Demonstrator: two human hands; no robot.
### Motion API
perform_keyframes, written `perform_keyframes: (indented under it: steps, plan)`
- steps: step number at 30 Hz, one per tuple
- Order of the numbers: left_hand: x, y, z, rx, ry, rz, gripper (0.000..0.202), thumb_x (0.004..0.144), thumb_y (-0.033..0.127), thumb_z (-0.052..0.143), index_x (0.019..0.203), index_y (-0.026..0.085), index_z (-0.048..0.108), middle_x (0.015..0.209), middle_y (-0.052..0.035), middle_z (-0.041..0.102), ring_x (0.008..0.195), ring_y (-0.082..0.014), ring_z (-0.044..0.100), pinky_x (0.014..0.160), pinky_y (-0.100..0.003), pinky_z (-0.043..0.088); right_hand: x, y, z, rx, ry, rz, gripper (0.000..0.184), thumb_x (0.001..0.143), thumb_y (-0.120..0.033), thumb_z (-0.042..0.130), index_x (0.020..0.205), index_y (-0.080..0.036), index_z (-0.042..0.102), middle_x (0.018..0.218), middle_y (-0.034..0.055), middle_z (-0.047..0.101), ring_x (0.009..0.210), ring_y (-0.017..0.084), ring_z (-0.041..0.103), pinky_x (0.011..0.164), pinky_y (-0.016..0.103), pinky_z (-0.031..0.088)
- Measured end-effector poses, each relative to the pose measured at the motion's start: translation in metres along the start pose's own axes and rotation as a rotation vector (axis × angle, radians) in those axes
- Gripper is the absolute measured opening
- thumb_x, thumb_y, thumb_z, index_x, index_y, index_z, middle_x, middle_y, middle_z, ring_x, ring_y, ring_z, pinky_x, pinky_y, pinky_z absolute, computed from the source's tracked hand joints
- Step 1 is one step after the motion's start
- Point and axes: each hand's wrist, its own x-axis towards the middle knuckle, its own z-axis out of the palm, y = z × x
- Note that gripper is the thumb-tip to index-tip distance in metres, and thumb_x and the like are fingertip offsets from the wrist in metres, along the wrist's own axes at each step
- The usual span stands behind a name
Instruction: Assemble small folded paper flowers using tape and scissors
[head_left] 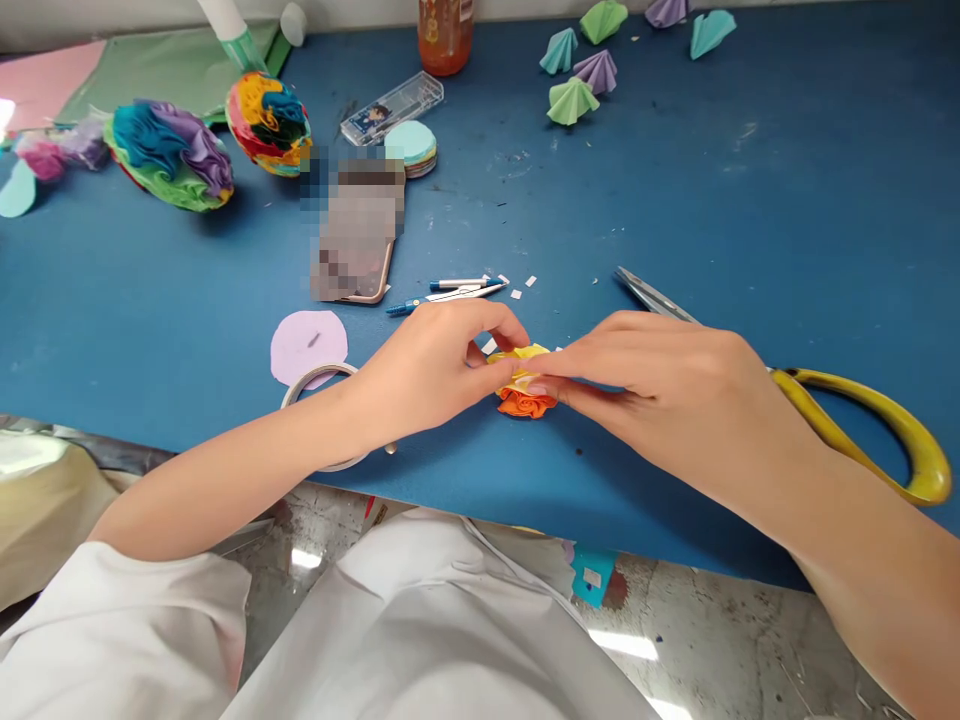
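Between my two hands is a small pleated paper flower (pixel 527 402), yellow on top and orange below, held just above the blue table. My left hand (pixel 442 365) pinches its left side with thumb and forefinger. From the right, my right hand (pixel 660 375) grips the yellow part between thumb and fingertips. Partly hidden under my left forearm lies a roll of tape (pixel 300 385), overlapping a lilac paper circle (pixel 304 345). Large scissors with yellow handles (pixel 926 460) lie beneath my right hand and wrist, their blades pointing away to the left.
Behind my hands lie a compass (pixel 450 297), white paper scraps (pixel 516 294) and a phone (pixel 360 235). Farther back are stacked paper circles (pixel 411 145), a clear case (pixel 394 108), a bottle (pixel 445 40), two colourful paper balls (pixel 268 122) and several folded paper pieces (pixel 571 101). The table's front edge (pixel 450 510) is close.
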Motion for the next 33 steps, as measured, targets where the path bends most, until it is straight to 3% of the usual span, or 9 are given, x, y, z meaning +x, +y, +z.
perform_keyframes:
  steps: [7,19,33]
  plan:
    - [-0.0008,-0.0005,0.0003,0.054,-0.001,0.040,0.007,0.078,0.015,0.062,0.082,0.015,0.068,0.086,0.0000,0.070,0.064,-0.0090,0.064,0.058,-0.019,0.049,-0.0011,-0.0036,0.0042,-0.058,-0.025,0.081,0.012,0.087,-0.023,0.059,0.085,-0.027,0.071,0.074,-0.0047,0.071,0.068,0.016,0.065,0.054,0.028,0.045]
    - [-0.0048,-0.0007,-0.0015,-0.005,-0.072,0.103,0.009,0.076,0.014,0.065,0.085,0.015,0.065,0.091,-0.0014,0.067,0.062,-0.0066,0.062,0.057,-0.018,0.053,-0.0006,-0.0026,0.0098,-0.064,0.039,0.004,0.010,0.085,-0.018,0.061,0.078,-0.018,0.068,0.071,-0.0023,0.071,0.064,0.014,0.064,0.057,0.027,0.046]
    - [-0.0002,-0.0033,0.0000,0.069,-0.062,0.189,0.011,0.079,0.007,0.058,0.084,0.015,0.063,0.084,0.0001,0.065,0.069,-0.0073,0.061,0.063,-0.017,0.052,-0.0006,0.0007,0.0096,-0.109,0.003,0.021,0.012,0.089,-0.022,0.056,0.086,-0.021,0.068,0.076,0.0000,0.072,0.069,0.016,0.066,0.058,0.027,0.048]
